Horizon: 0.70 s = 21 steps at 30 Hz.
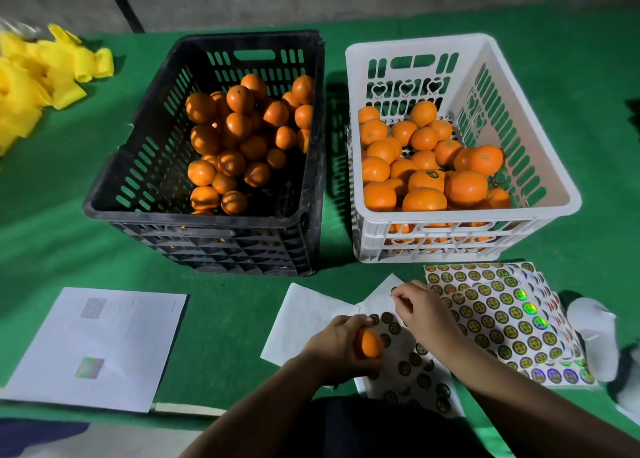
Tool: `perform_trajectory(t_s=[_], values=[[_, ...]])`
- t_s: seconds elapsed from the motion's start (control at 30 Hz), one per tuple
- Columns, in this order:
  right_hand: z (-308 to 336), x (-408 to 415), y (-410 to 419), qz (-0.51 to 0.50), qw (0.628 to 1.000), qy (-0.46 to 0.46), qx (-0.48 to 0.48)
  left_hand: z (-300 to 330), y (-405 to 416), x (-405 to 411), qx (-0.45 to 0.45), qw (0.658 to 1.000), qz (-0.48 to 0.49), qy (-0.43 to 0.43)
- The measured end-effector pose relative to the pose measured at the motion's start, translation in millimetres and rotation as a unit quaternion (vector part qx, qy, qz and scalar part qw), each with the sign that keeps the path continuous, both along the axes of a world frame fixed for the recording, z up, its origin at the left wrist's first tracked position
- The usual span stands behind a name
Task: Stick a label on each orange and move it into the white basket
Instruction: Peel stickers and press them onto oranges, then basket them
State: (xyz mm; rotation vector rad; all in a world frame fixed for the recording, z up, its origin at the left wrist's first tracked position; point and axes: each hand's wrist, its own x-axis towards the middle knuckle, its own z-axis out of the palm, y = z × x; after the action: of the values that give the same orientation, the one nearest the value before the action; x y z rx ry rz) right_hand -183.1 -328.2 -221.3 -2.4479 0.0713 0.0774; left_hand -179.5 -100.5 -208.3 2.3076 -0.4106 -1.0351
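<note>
Near the front edge of a green-covered table (52,222), the left hand (334,348) wraps closed fingers around one orange (370,344), its long axis running from front to back, tilted slightly right. The right hand (420,310) pinches thumb and forefinger together over a partly used label sheet (412,371); whether it holds a label is unclear. Behind them, the white basket (540,153) stands toward the table's right side, part filled with oranges, beside a black crate (138,167) holding more.

A printed white sheet (97,347) lies near left on the green cloth (52,215); yellow bags (41,77) far left.
</note>
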Motion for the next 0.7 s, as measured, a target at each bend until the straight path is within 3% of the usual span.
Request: perform_trajectory(t_s=[0.17,0.3,0.43,0.7], values=[[23.9,-4.9,0.3,-0.124,0.971,0.031,0.202,14.8,-2.0,2.3,-0.09,0.994,0.057,-0.003],[60.2,-20.6,9.1,-0.106,0.961,0.021,0.256,38.0,-2.9,-0.9,-0.189,0.971,0.134,-0.056],[99.3,-33.2,24.4,-0.089,0.939,-0.019,0.331,62.6,-8.4,-0.4,-0.301,0.932,0.203,-0.008],[135.4,-27.1,38.3,-0.062,0.9,0.002,0.431,104.4,-9.9,-2.1,-0.411,0.875,0.231,0.11]])
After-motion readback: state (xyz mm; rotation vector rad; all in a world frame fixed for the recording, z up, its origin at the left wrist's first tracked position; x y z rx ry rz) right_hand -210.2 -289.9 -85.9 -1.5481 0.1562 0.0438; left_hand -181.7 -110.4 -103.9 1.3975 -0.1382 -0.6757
